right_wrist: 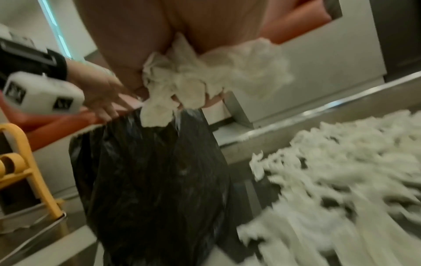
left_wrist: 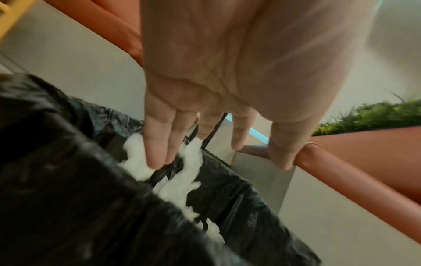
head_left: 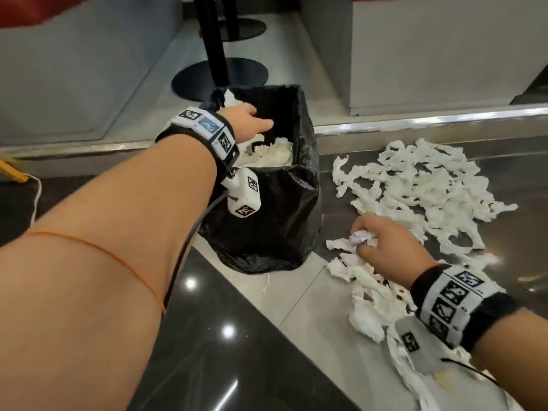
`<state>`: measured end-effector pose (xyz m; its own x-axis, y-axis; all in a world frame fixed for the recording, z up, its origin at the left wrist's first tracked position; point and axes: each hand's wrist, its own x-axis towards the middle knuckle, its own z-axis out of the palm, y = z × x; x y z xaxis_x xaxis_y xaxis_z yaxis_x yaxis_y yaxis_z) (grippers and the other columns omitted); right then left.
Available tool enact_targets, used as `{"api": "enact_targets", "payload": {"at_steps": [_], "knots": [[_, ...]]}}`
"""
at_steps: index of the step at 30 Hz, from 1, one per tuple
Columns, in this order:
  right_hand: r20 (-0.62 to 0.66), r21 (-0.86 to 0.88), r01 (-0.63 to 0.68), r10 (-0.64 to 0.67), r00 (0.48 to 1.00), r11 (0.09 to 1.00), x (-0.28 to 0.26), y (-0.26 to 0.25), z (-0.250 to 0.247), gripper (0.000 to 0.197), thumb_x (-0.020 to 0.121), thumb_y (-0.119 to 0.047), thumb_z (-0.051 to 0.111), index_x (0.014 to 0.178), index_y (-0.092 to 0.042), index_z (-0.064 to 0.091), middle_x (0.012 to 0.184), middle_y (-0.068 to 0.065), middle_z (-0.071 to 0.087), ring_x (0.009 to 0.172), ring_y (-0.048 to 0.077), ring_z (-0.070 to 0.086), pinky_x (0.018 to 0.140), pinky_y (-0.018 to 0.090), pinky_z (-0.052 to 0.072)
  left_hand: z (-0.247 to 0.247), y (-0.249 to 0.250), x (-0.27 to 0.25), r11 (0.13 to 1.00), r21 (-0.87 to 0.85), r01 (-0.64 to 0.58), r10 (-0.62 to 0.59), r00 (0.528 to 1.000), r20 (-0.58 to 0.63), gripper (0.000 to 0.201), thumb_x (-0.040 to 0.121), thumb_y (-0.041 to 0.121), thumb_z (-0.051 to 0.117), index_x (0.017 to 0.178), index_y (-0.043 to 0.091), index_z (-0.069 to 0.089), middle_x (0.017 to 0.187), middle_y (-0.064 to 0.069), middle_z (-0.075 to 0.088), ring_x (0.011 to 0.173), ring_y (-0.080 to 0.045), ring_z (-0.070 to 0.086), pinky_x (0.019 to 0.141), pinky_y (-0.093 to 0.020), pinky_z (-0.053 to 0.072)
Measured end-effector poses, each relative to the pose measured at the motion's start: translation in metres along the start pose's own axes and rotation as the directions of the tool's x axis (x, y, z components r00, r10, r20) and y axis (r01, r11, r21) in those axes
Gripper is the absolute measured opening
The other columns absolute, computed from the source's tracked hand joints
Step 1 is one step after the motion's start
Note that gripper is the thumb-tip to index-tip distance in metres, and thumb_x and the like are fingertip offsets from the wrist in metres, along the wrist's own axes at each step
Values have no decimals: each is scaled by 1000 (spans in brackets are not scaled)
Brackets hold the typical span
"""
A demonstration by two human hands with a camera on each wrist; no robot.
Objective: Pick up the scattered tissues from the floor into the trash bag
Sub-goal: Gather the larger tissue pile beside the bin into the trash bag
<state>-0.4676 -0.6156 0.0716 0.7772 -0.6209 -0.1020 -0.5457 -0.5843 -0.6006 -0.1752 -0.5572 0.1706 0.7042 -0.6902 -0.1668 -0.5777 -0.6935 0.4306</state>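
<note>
1 trash bag (head_left: 275, 209), 2 hands (head_left: 247, 121); tissues (head_left: 421, 188) uncountable.

Both forearms are bare. Each wrist wears a black band (head_left: 204, 130) with white panels printed with square black markers; a white marker-printed box (head_left: 244, 192) hangs beneath each. A thin orange thread (head_left: 98, 250) circles the left forearm, and a dark cable (head_left: 189, 238) trails from the left box.

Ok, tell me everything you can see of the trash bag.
The trash bag is black, thin, crinkled glossy plastic, standing upright on the floor with its mouth open. White tissues lie inside, and one hangs over the far rim. The left hand is over the mouth, fingers straight. More tissues lie scattered on the floor to its right.
</note>
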Motion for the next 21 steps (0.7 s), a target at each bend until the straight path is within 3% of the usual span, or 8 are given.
{"api": "enact_targets", "payload": {"at_steps": [4, 6, 9, 13, 14, 16, 18, 21], "knots": [[-221, 140, 81, -48, 974, 987, 21, -42, -43, 15, 86, -12, 58, 90, -24, 50, 82, -10, 54, 66, 7, 52, 52, 21, 40, 11, -20, -14, 996, -60, -66, 54, 981, -186, 43, 86, 39, 57, 126, 24, 50, 116, -3, 62, 85, -20, 62, 67, -31, 54], [-361, 172, 171, -99, 927, 970, 38, -72, -58, 17, 86, -13, 59, 92, -23, 46, 83, -11, 53, 70, 10, 56, 56, 22, 47, 16, -33, -26, 979, -173, -105, 57, 963, -263, 27, 84, 34, 59, 109, 24, 57, 101, 2, 66, 84, -18, 62, 69, -30, 50], [-535, 203, 319, -168, 828, 926, 75, -113, -67, 31, 78, -17, 68, 94, -25, 43, 102, -2, 56, 88, 15, 60, 77, 28, 55, 29, -53, -51, 935, -339, -106, 16, 966, -259, 10, 82, 29, 60, 91, 26, 56, 85, 4, 64, 82, -22, 65, 78, -36, 53], [-696, 142, 440, -227, 682, 887, 127, -159, -52, 39, 71, -27, 70, 101, -22, 45, 108, 0, 45, 90, 5, 47, 89, 20, 46, 52, -80, -88, 927, -372, -47, -11, 989, -150, 7, 84, 27, 62, 83, 28, 55, 77, 5, 62, 71, -20, 62, 77, -41, 56], [-659, 86, 416, -261, 705, 905, 137, -166, -42, 43, 72, -29, 69, 108, -19, 47, 113, 2, 43, 97, 9, 45, 92, 21, 41, 57, -85, -96, 935, -352, -40, -4, 992, -124, 6, 84, 27, 62, 83, 27, 56, 80, 3, 63, 71, -20, 62, 76, -41, 56], [-456, -95, 286, -297, 839, 953, 155, -166, -19, 61, 74, -34, 67, 127, -17, 42, 131, 8, 38, 116, 23, 40, 100, 28, 33, 68, -90, -108, 964, -265, -25, 12, 999, -52, 5, 85, 28, 60, 88, 24, 59, 87, 1, 65, 79, -20, 63, 77, -38, 55], [-246, -266, 134, -201, 948, 955, 165, -153, -1, 72, 78, -37, 63, 140, -18, 31, 148, 13, 25, 132, 33, 31, 109, 40, 31, 78, -90, -118, 985, -171, -19, 23, 999, 23, 10, 87, 28, 58, 93, 21, 61, 91, 1, 64, 84, -19, 61, 77, -35, 52], [-101, -246, 105, -133, 986, 964, 150, -121, -5, 73, 86, -35, 57, 147, -18, 21, 156, 14, 15, 141, 33, 22, 115, 42, 25, 93, -82, -126, 993, -100, -63, 72, 994, 88, 12, 87, 26, 57, 96, 20, 62, 94, 1, 64, 87, -18, 60, 76, -33, 49]]}}
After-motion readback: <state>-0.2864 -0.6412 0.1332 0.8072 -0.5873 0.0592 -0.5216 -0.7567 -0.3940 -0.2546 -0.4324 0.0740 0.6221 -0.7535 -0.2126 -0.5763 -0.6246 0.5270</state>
